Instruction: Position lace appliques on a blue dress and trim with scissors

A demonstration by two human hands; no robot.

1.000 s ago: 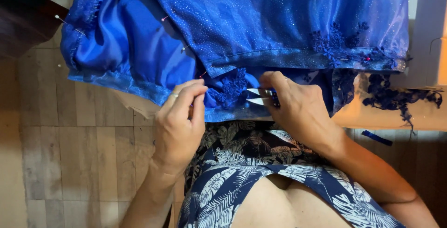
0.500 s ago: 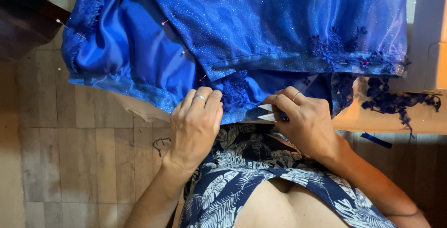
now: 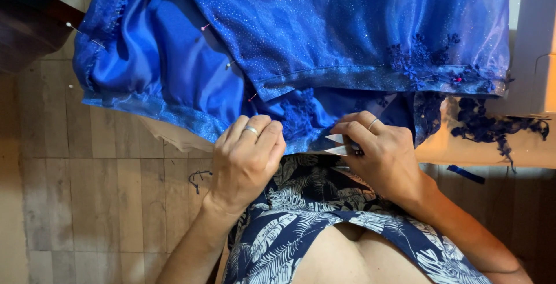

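Pinching the blue dress hem (image 3: 301,123) with left hand (image 3: 246,159) closed. Gripping small open-bladed scissors (image 3: 340,144) in curled right hand (image 3: 385,153), at three o'clock of the left.

Dress (image 3: 324,35) on table (image 3: 492,148); L hand (image 3: 248,159) left of snips (image 3: 343,144), in R hand (image 3: 385,156).

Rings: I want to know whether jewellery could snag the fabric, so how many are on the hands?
2: one ring on the left hand, one ring on the right hand. Tucked fingers may hide more.
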